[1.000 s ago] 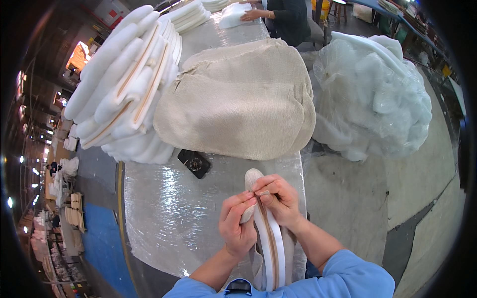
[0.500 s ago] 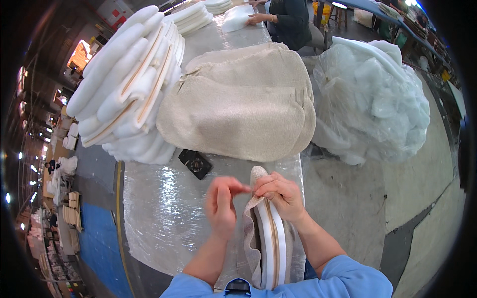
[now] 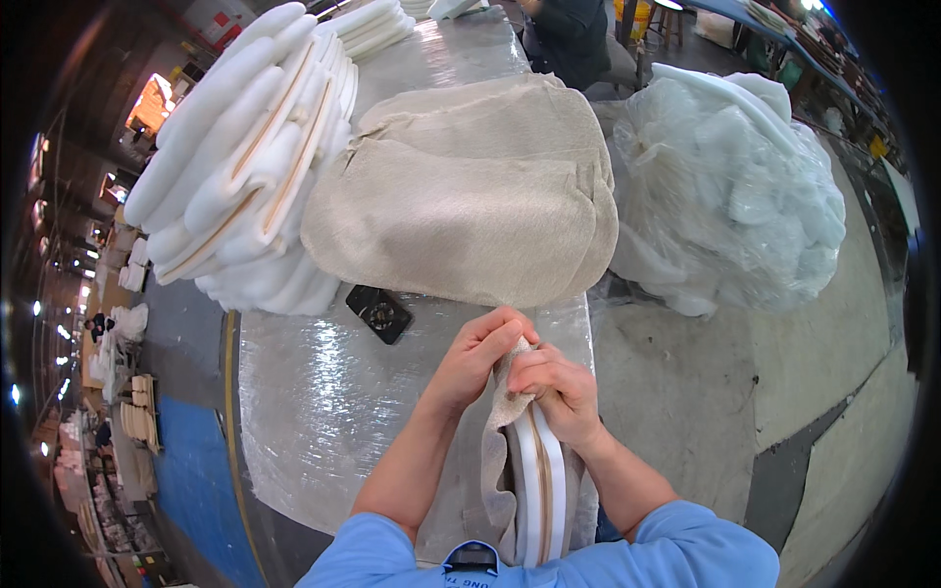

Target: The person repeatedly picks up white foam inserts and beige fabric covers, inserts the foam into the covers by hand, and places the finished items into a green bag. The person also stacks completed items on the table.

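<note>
A beige fabric cover [image 3: 497, 461] is partly over a padded white cushion insert [image 3: 533, 490], which stands on edge with a tan strip along its middle. My left hand [image 3: 477, 355] is closed on the cover's far end. Just right of it and slightly nearer, my right hand [image 3: 557, 388] has its fingers curled on the cover's edge, where the insert emerges. The fabric hangs loose down the insert's left side. What lies under my fingertips is hidden.
A pile of beige covers [image 3: 461, 216] lies ahead on the plastic-wrapped table [image 3: 314, 431], with a black phone [image 3: 379, 314] before it. White padded inserts [image 3: 245, 167] are stacked left; a clear bag of white stuffing [image 3: 735, 196] stands right. Another person [image 3: 569, 44] is at the far end.
My left hand has moved right and forward from beside the cover and now grips its far end. My right hand stays on the cover's edge. The other person's hand has shifted away from the white sheet.
</note>
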{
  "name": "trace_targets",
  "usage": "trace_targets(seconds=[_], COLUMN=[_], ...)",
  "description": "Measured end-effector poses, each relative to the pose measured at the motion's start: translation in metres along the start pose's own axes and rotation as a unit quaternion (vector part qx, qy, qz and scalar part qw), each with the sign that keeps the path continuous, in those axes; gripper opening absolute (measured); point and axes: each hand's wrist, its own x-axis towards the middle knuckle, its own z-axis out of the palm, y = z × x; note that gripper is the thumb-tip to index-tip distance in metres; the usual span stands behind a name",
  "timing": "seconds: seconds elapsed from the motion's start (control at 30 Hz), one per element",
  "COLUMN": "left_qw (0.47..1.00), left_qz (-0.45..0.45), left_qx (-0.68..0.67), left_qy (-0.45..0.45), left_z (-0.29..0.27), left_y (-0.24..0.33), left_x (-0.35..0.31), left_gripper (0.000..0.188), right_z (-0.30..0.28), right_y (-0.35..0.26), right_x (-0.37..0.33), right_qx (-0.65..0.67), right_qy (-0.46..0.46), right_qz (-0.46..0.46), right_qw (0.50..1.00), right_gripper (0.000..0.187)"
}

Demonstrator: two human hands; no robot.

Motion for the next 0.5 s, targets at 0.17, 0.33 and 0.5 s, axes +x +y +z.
trace_targets(seconds=[0.17, 0.33, 0.5], left_qw=[0.998, 0.999, 0.994], left_qz=[-0.030, -0.025, -0.007], left_qx=[-0.044, -0.021, 0.058], left_qy=[0.036, 0.043, 0.095], left_z=[0.002, 0.006, 0.001], left_y=[0.005, 0.009, 0.010], left_x=[-0.004, -0.008, -0.013], left_gripper=[0.036, 0.036, 0.033], right_z=[-0.012, -0.009, -0.006], right_y=[-0.014, -0.030, -0.071], right_x=[-0.025, -0.075, -0.170], right_qx=[-0.039, 0.014, 0.065], right_qy=[-0.019, 0.041, 0.117], right_qz=[0.004, 0.065, 0.252], right_qw=[0.999, 0.997, 0.958], right_gripper=[0.015, 0.037, 0.059])
